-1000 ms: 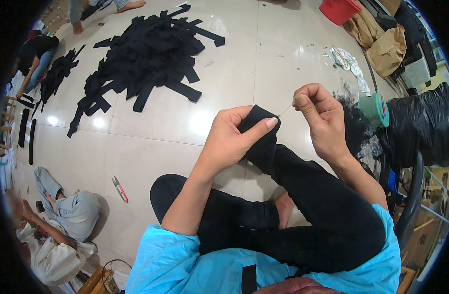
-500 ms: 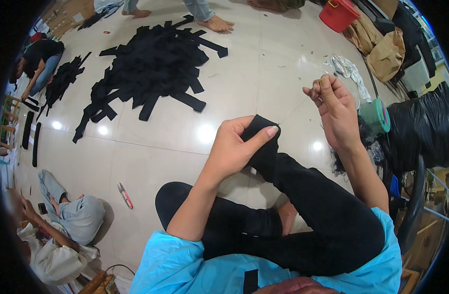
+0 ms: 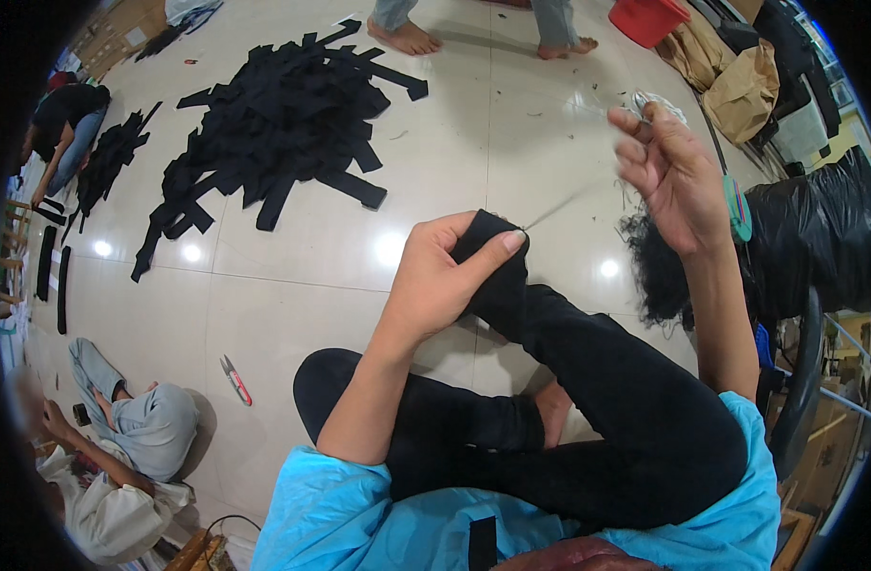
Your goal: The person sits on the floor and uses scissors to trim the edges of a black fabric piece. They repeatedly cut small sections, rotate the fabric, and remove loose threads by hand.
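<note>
My left hand (image 3: pixel 440 276) grips a folded black fabric strip (image 3: pixel 497 281) above my bent knee, with the thumb pressed near its upper corner. A thin dark thread (image 3: pixel 553 207), blurred by motion, sticks out from that corner towards my right hand. Raised to the right and apart from the strip is my right hand (image 3: pixel 678 181). Its fingers are curled, with thumb and fingertips drawn together and slightly blurred. Faint pale wisps show beside the fingertips, seemingly thread held there. A pair of red-handled thread snips (image 3: pixel 235 381) lies on the floor to my left.
A large pile of black fabric strips (image 3: pixel 283 124) lies ahead, with a smaller pile (image 3: pixel 112 162) farther left. One person (image 3: pixel 140 428) sits at the left, another (image 3: pixel 69 128) bends over, and bare feet (image 3: pixel 407 36) stand beyond. A black plastic bag (image 3: pixel 816 238) and red bucket (image 3: pixel 649 21) are at right.
My right hand has moved slightly up and right. The taut thread between the hands now shows as a shorter blurred line. Beyond the pile, a person's feet have shifted right.
</note>
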The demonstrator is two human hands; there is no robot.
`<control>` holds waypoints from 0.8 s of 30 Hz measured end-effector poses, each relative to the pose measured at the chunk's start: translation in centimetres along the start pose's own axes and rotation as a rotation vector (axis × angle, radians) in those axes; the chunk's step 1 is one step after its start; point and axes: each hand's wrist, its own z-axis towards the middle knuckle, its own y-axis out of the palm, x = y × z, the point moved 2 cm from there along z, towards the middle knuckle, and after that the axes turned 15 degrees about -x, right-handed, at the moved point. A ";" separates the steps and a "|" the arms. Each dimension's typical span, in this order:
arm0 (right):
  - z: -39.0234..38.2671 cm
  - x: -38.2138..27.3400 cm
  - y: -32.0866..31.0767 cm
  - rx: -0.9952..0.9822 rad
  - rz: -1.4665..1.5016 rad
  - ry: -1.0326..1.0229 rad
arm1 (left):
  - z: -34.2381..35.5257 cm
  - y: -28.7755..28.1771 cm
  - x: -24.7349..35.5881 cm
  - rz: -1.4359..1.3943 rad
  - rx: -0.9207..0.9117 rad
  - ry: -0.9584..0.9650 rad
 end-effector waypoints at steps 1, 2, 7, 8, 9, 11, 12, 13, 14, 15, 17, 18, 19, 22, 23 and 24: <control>-0.3 0.2 0.4 -0.077 -0.091 0.068 | 0.0 0.0 0.2 -0.030 0.005 -0.005; -0.5 0.4 0.7 -0.156 -0.178 0.133 | 0.0 -0.1 0.2 -0.015 0.008 0.010; -1.7 2.6 5.0 -0.441 -1.354 0.059 | 0.0 -0.8 -0.1 0.067 0.033 -0.016; -1.9 2.4 5.6 -0.483 -1.341 0.172 | 0.0 -0.8 -0.1 0.064 0.032 -0.010; -2.1 2.2 6.1 -0.524 -1.323 0.286 | 0.1 -0.8 -0.2 0.062 0.030 -0.004; -2.1 2.6 5.9 -0.465 -1.331 0.099 | 0.1 -0.7 -0.1 0.050 0.022 0.002; -2.1 2.9 5.8 -0.434 -1.331 0.004 | 0.1 -0.7 0.0 0.041 0.016 0.003; -2.1 3.3 5.4 -0.381 -1.201 0.066 | 0.0 -0.6 0.1 0.031 0.010 0.003; -2.1 3.7 5.0 -0.324 -1.075 0.129 | 0.1 -0.3 0.0 0.034 -0.016 0.002; -2.0 4.1 4.5 -0.266 -0.947 0.189 | 0.2 0.1 0.0 0.036 -0.042 0.001; -0.9 3.6 3.2 -0.190 -0.800 0.121 | -0.2 0.0 0.0 0.051 -0.054 -0.005; -0.3 2.8 2.5 -0.122 -0.720 0.090 | -0.3 -0.1 0.1 0.055 -0.051 -0.001; 0.2 1.9 1.5 -0.055 -0.638 0.058 | -0.4 -0.3 0.1 0.060 -0.048 0.002; 1.2 -2.2 -4.5 -0.037 -0.473 -0.045 | 0.2 -0.1 0.8 0.022 -0.060 0.021; 1.4 -1.9 -4.1 0.031 -0.420 -0.095 | 0.1 -0.1 0.7 0.042 -0.052 0.014; 1.6 -1.2 -3.2 0.097 -0.364 -0.144 | 0.0 -0.1 0.3 0.062 -0.042 0.005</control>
